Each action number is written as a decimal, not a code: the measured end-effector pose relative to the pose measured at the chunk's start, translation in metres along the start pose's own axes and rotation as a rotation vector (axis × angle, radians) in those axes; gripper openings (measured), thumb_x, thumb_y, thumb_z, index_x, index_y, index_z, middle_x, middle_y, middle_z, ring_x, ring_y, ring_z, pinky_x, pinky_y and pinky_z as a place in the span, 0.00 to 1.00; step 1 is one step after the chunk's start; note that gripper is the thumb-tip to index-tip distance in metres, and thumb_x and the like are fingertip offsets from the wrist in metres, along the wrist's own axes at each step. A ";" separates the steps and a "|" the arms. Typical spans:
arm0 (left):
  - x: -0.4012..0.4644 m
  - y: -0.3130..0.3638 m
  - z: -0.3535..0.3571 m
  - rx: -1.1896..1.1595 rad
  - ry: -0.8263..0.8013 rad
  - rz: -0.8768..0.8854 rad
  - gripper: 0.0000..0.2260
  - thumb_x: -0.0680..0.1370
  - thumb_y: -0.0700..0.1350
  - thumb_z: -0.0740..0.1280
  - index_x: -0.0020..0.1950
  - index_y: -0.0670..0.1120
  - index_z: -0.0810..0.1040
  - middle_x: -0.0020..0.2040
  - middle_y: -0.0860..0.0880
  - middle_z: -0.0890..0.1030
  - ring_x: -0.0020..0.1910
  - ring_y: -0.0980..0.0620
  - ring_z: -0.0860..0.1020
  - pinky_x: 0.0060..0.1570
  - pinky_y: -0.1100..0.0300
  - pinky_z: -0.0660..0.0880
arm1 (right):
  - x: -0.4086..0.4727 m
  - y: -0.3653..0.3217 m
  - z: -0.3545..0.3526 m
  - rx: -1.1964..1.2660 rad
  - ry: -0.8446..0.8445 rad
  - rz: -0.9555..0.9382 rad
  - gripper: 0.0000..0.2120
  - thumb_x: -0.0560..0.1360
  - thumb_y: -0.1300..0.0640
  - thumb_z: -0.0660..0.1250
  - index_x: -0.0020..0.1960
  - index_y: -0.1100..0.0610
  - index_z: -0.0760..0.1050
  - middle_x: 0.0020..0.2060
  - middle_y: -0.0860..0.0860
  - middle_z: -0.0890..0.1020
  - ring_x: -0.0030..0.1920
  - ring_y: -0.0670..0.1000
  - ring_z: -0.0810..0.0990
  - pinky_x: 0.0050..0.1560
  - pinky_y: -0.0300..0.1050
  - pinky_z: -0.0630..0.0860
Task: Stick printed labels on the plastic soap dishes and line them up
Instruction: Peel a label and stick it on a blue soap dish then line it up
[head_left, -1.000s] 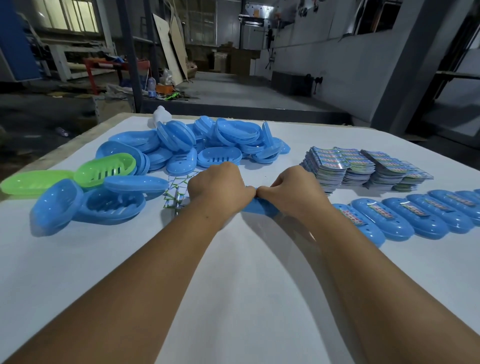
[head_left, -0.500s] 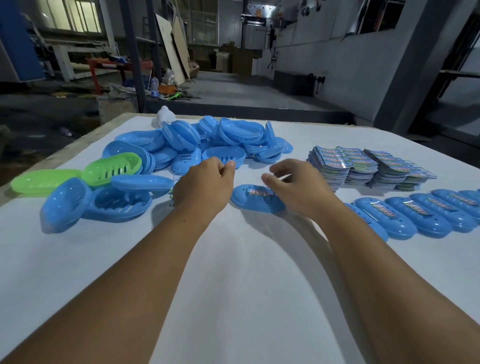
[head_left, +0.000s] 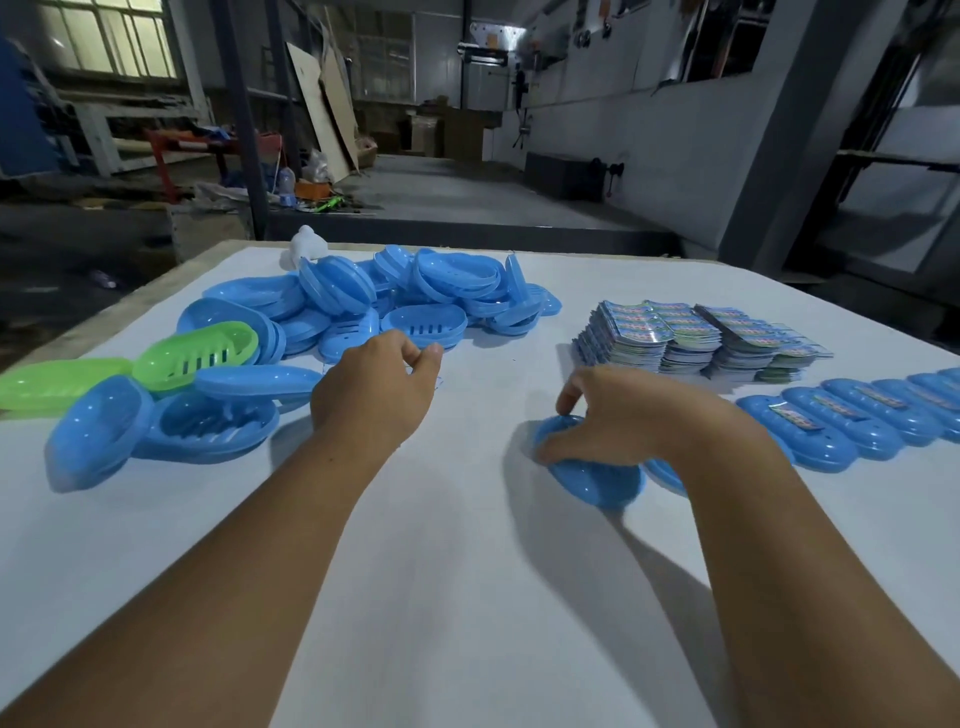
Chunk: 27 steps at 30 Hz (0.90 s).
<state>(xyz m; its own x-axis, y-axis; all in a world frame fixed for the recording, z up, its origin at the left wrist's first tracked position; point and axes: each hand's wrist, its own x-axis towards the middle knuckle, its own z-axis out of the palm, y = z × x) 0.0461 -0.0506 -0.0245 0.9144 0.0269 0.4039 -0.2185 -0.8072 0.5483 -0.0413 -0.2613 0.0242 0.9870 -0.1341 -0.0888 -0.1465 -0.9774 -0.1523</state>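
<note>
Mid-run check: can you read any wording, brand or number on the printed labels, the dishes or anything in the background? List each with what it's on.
No text is legible anywhere.
Stacks of printed labels: colourful print, too small and blurred to read.
Labels on the lined-up blue dishes: multicoloured, blurred, unreadable.
Sheet high on the back wall: unreadable.
Loose blue and green dishes: no visible markings.

A blue soap dish (head_left: 592, 480) lies upside down on the white table (head_left: 441, 597), partly under the right hand (head_left: 618, 415), whose fingers curl over its top. To its right, a row of labelled blue dishes (head_left: 852, 421) lies side by side, each upside down with a colourful label on its back. Behind this row stand stacks of printed labels (head_left: 696, 338). At the far left is a loose pile of blue dishes (head_left: 363, 306), with two green dishes (head_left: 156, 364) at its left edge.
</note>
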 end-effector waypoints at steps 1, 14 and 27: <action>0.000 0.000 0.000 -0.001 0.001 0.001 0.16 0.80 0.63 0.60 0.45 0.53 0.76 0.41 0.53 0.80 0.42 0.47 0.76 0.41 0.54 0.69 | -0.002 0.003 -0.003 -0.018 -0.010 0.026 0.25 0.64 0.35 0.73 0.52 0.51 0.80 0.41 0.46 0.82 0.45 0.51 0.81 0.39 0.43 0.76; 0.000 0.003 -0.002 0.040 -0.021 0.000 0.15 0.80 0.63 0.60 0.43 0.54 0.76 0.38 0.54 0.78 0.42 0.47 0.76 0.40 0.55 0.69 | 0.003 0.032 -0.009 -0.007 0.021 0.083 0.18 0.72 0.65 0.64 0.58 0.49 0.77 0.40 0.44 0.73 0.36 0.44 0.72 0.30 0.39 0.64; -0.005 -0.006 -0.033 0.294 0.137 0.136 0.11 0.80 0.54 0.60 0.49 0.50 0.79 0.44 0.49 0.80 0.42 0.46 0.75 0.40 0.54 0.69 | 0.020 -0.013 0.020 0.161 0.178 -0.244 0.10 0.74 0.58 0.68 0.47 0.41 0.77 0.43 0.42 0.78 0.35 0.41 0.74 0.31 0.32 0.64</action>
<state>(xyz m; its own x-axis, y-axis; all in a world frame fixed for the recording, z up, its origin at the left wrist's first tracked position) 0.0316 -0.0265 -0.0052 0.8253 -0.0301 0.5639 -0.2095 -0.9437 0.2561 -0.0206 -0.2484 0.0045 0.9882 0.0607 0.1409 0.1014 -0.9477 -0.3027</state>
